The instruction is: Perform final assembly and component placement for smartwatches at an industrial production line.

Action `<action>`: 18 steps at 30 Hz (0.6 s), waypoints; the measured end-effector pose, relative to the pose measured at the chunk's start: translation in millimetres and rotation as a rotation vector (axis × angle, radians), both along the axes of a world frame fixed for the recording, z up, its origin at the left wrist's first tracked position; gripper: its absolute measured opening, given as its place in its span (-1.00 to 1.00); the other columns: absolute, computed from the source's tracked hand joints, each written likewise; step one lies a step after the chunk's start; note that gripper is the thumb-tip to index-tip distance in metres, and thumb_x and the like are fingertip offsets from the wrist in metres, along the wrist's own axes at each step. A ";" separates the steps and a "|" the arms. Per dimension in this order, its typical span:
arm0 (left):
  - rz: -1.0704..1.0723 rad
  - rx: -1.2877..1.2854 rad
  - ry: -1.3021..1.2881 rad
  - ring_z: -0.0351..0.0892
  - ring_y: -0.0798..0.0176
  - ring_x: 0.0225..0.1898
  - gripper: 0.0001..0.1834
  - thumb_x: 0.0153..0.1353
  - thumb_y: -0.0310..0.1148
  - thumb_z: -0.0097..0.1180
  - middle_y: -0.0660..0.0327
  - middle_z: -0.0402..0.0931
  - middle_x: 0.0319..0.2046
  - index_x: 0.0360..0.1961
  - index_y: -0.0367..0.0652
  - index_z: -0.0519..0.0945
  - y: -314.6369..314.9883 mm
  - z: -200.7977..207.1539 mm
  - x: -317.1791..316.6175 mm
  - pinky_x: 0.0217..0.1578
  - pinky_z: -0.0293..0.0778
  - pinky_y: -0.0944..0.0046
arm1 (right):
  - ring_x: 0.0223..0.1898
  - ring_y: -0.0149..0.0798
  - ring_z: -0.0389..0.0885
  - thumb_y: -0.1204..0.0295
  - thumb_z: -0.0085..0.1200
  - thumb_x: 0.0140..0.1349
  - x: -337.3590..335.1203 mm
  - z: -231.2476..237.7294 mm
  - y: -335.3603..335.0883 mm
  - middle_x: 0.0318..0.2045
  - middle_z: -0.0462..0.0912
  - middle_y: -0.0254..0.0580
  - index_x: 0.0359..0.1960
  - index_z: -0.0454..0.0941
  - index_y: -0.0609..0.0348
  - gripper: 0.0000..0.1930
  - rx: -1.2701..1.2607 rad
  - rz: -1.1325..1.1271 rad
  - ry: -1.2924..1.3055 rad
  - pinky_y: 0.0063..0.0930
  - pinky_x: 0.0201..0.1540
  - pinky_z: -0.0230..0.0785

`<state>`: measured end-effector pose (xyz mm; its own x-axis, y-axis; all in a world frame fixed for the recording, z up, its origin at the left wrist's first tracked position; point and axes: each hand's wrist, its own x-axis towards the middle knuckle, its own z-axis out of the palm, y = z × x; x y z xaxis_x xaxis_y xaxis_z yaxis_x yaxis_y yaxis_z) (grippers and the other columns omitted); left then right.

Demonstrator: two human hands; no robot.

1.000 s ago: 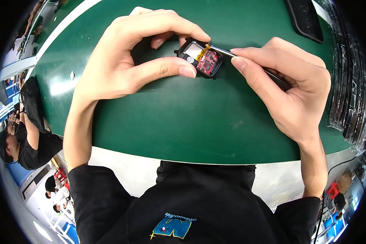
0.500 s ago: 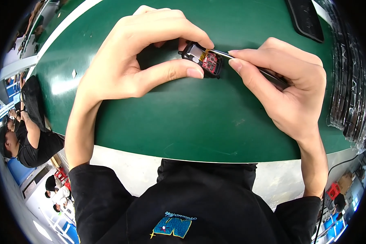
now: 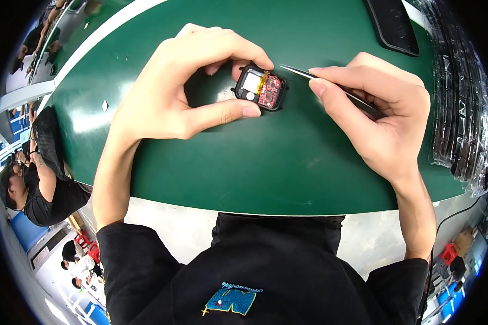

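Note:
Between the thumb and fingers of my left hand [image 3: 200, 86] is a small black device casing [image 3: 283, 100], its inside facing up. A red circuit board [image 3: 269, 91] fills one side of it, a silvery-white block [image 3: 251, 82] the other. Yellow tape or a ribbon [image 3: 262, 82] runs between these two. My right hand [image 3: 382, 105] pinches metal tweezers [image 3: 297, 71], which point left. Their tip lies just off the casing's upper right corner, apart from it. The rear of the tweezers is partly hidden under my right palm.
The green table [image 3: 244, 168] carries a black tray [image 3: 393, 27] at the far right. Stacked black parts in clear plastic wrap [image 3: 458, 103] line the right edge. A small white diamond-shaped piece [image 3: 105, 105] lies on the left. Another person [image 3: 46, 184] sits beyond the table's left edge.
The tweezers' tip has come away from the casing, where it was at the yellow part. My left hand has tilted the casing, so its inside shows more fully.

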<state>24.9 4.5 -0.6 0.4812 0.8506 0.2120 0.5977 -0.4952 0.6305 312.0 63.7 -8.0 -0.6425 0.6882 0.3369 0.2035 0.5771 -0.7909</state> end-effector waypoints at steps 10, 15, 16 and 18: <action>0.039 0.089 0.106 0.49 0.20 -0.35 -0.39 -0.09 -0.25 0.72 0.25 0.58 -0.36 0.04 -0.15 0.80 0.3 9.4 17.5 -0.18 0.37 0.19 | -0.58 -0.42 0.58 0.59 0.40 0.25 3.3 -2.4 10.1 -0.54 0.69 -0.19 -0.25 0.86 0.31 -0.92 -0.056 -0.123 0.205 -0.44 -0.51 0.31; 0.187 -0.051 -0.105 0.44 0.36 -0.35 -0.41 -0.12 -0.33 0.70 0.29 0.61 -0.34 0.00 -0.26 0.79 -6.2 7.0 12.2 -0.30 0.36 0.29 | -0.54 -0.50 0.54 0.55 0.43 0.30 3.1 -4.4 12.8 -0.53 0.70 -0.24 -0.17 0.87 0.31 -0.88 -0.116 -0.117 0.238 -0.48 -0.50 0.30; 0.226 -0.087 -0.161 0.45 0.41 -0.33 -0.40 -0.13 -0.33 0.70 0.29 0.64 -0.31 -0.01 -0.30 0.78 -6.6 14.2 12.1 -0.31 0.36 0.34 | -0.54 -0.50 0.55 0.56 0.42 0.30 1.9 -8.4 13.3 -0.52 0.71 -0.23 -0.17 0.87 0.30 -0.88 -0.114 -0.117 0.260 -0.46 -0.50 0.32; 0.123 -0.050 -0.248 0.53 0.40 -0.29 -0.37 -0.14 -0.28 0.72 0.24 0.70 -0.27 -0.01 -0.31 0.78 8.6 29.9 26.4 -0.32 0.38 0.37 | -0.52 -0.44 0.61 0.56 0.41 0.28 5.6 -13.3 18.1 -0.48 0.74 -0.19 -0.18 0.86 0.30 -0.89 -0.086 -0.111 0.240 -0.42 -0.47 0.39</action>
<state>51.4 13.1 29.4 0.3125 0.9118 0.2665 0.4758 -0.3931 0.7868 317.6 81.8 -21.3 -0.4704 0.7826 0.4077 0.0627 0.4905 -0.8692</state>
